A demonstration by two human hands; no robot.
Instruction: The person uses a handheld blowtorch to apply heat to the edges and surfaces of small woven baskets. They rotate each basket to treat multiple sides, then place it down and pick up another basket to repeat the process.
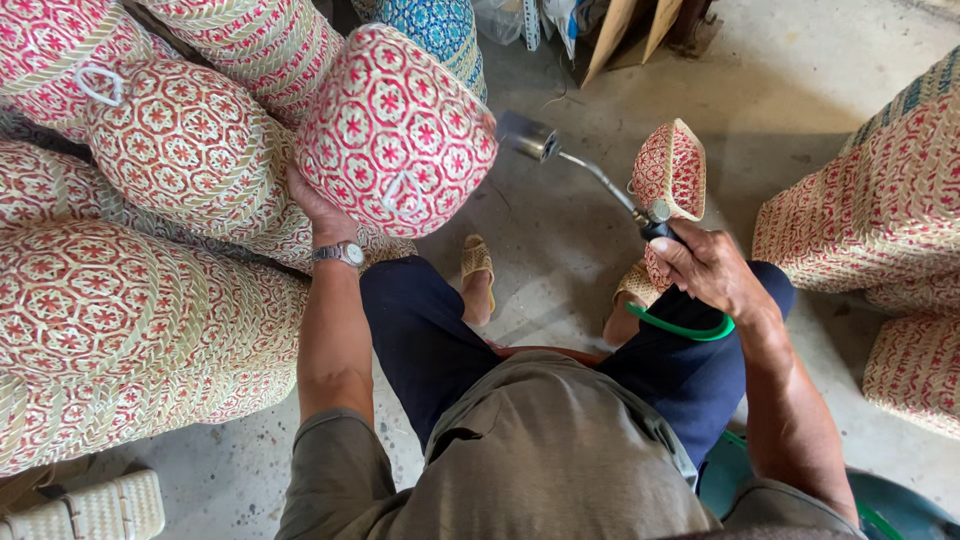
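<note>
My left hand (312, 203), with a wristwatch on the wrist, holds up a round red-and-cream woven basket (395, 130) from underneath, its bottom turned toward me. My right hand (705, 265) grips the handle of a gas torch (585, 170) fed by a green hose (685, 328). The torch's metal nozzle (527, 137) points at the right edge of the held basket, almost touching it. A small woven piece (668, 172) stands on the floor just behind the torch. I sit with both sandalled feet on the concrete floor.
Several more woven red-and-cream baskets (110, 300) are piled at my left, and others (880, 210) stand at the right. A blue patterned basket (435, 25) sits at the back. A pale woven bag (90, 510) lies at the lower left. Boards lean at the top.
</note>
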